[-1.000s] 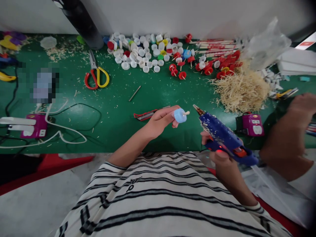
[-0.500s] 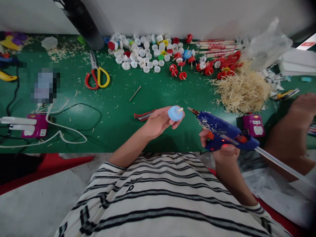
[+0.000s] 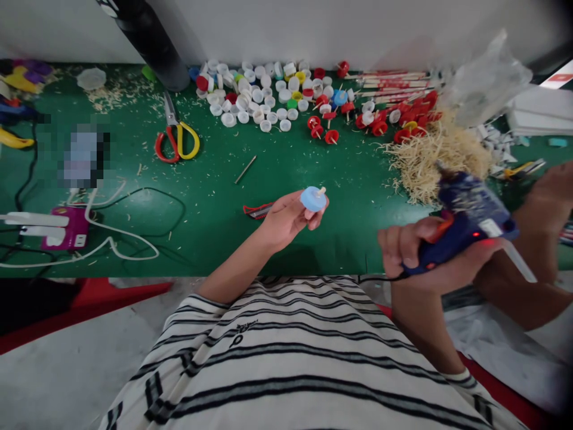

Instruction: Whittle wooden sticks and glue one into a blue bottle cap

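Between the fingers of my left hand point(image 3: 289, 218) is a light blue bottle cap point(image 3: 313, 199) with a short wooden stick point(image 3: 321, 191) poking up from its middle. My right hand point(image 3: 430, 254) is wrapped round the handle of a blue glue gun point(image 3: 474, 206), which has wood shavings stuck to it and a small red light on. A clear glue stick point(image 3: 519, 261) juts from its back end. The gun's nozzle points away from me, near the heap of wood shavings point(image 3: 441, 158). Under my left hand lies a red utility knife point(image 3: 257, 211), partly hidden.
Many bottle caps point(image 3: 257, 95) are spread along the back, beside red caps with sticks point(image 3: 331, 137). Scissors point(image 3: 176, 140), a thin metal rod point(image 3: 245, 169), a black bottle point(image 3: 154, 48) and a purple power socket point(image 3: 71, 229) with cables are on the green table. Another person's arm point(image 3: 544, 233) is at right.
My right hand has swung the glue gun away from the cap, rightward, and turned its nozzle toward the back. My left hand has shifted slightly left with the blue cap.
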A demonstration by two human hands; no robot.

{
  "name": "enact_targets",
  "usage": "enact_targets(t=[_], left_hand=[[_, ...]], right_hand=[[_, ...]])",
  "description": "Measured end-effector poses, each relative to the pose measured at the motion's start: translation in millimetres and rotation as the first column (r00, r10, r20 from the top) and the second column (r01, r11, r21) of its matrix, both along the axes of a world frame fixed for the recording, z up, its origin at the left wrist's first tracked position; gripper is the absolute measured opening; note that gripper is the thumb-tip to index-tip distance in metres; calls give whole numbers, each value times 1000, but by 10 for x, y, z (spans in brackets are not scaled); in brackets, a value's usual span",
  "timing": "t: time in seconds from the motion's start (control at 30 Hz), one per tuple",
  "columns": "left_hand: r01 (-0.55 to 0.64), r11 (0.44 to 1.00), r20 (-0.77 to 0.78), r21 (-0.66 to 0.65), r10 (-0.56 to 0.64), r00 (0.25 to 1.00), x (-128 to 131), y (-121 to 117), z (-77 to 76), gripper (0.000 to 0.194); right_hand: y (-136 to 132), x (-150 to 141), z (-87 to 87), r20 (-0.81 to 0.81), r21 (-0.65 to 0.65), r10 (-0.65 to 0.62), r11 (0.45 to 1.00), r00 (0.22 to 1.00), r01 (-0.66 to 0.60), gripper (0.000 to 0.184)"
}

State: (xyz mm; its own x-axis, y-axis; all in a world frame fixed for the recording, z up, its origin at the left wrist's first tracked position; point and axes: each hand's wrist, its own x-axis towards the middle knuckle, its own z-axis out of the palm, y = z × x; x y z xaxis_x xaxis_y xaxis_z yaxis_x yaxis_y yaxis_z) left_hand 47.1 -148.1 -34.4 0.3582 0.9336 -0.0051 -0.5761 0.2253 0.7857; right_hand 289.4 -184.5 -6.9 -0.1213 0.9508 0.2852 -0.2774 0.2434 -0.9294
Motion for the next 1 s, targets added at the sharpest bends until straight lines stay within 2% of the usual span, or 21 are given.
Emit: enact_targets(t=[0.07, 0.1, 0.13, 0.17, 0.2, 0.23, 0.27, 0.3, 0.33, 0.37, 0.4, 0.43, 0.5, 0.53, 0.57, 0.63, 0.77, 0.87, 1.0], left_hand=[[-42, 999, -10, -19, 42, 999, -40, -9, -23, 62], [-75, 997, -15, -30, 75, 997, -71, -16, -37, 62], [-113, 993, -21, -45, 112, 993, -110, -25, -51, 63], [-153, 986, -30, -60, 151, 988, -154, -35, -67, 64], [-193, 978, -39, -74, 190, 981, -203, -48, -83, 64], [-225, 971, -46, -85, 221, 974, -253, -63, -101, 64], [-252, 963, -52, -94, 248, 967, -300, -79, -119, 64], [-279, 955, -60, -100, 274, 960, -343, -96, -138, 63], [-300, 948, -69, -105, 294, 953, -378, -114, -157, 62], [-320, 941, -76, -112, 313, 947, -403, -130, -176, 60], [-332, 935, -82, -122, 324, 943, -416, -145, -192, 59], [-337, 932, -84, -133, 328, 941, -418, -157, -207, 58], [-326, 933, -80, -154, 317, 945, -393, -174, -228, 54], [-316, 935, -77, -158, 307, 948, -370, -178, -234, 52], [-303, 940, -75, -158, 295, 953, -345, -180, -239, 51], [-275, 950, -73, -147, 267, 961, -295, -175, -247, 52], [-231, 962, -76, -144, 222, 972, -231, -137, -282, 49], [-220, 961, -86, -167, 208, 974, -188, -94, -333, 42], [-179, 969, -64, -171, 170, 983, -83, -25, -389, 43]], right_hand=[[59, 107, -12, 32, 9, -208, 978, 978, 208, 53], [80, 180, -37, 64, 29, -351, 937, 934, 349, 56], [94, 265, -74, 96, 75, -506, 862, 857, 501, 60], [100, 362, -121, 128, 151, -652, 758, 747, 635, 62], [96, 469, -176, 134, 259, -776, 628, 616, 734, 62], [83, 582, -234, 113, 376, -871, 483, 479, 791, 62], [62, 695, -292, 136, 455, -903, 421, 406, 784, 60], [36, 803, -348, 240, 484, -879, 477, 413, 734, 54], [7, 898, -400, 413, 457, -803, 591, 430, 664, 48], [-19, 974, -446, 528, 440, -747, 648, 404, 622, 45], [-38, 1028, -486, 623, 453, -706, 677, 337, 580, 46], [-47, 1060, -521, 747, 455, -615, 749, 252, 480, 48], [-39, 1067, -579, 880, 432, -469, 854, 72, 289, 47], [-28, 1054, -605, 917, 388, -398, 899, 8, 204, 45], [-18, 1041, -631, 938, 344, -345, 927, -22, 152, 43], [-19, 1036, -684, 964, 267, -267, 958, -15, 108, 42], [-166, 1174, -783, 970, 226, -235, 964, 53, 141, 46], [-354, 1296, -831, 967, 221, -242, 949, 73, 227, 52], [-518, 1319, -873, 974, 199, -226, 891, 18, 409, 57]])
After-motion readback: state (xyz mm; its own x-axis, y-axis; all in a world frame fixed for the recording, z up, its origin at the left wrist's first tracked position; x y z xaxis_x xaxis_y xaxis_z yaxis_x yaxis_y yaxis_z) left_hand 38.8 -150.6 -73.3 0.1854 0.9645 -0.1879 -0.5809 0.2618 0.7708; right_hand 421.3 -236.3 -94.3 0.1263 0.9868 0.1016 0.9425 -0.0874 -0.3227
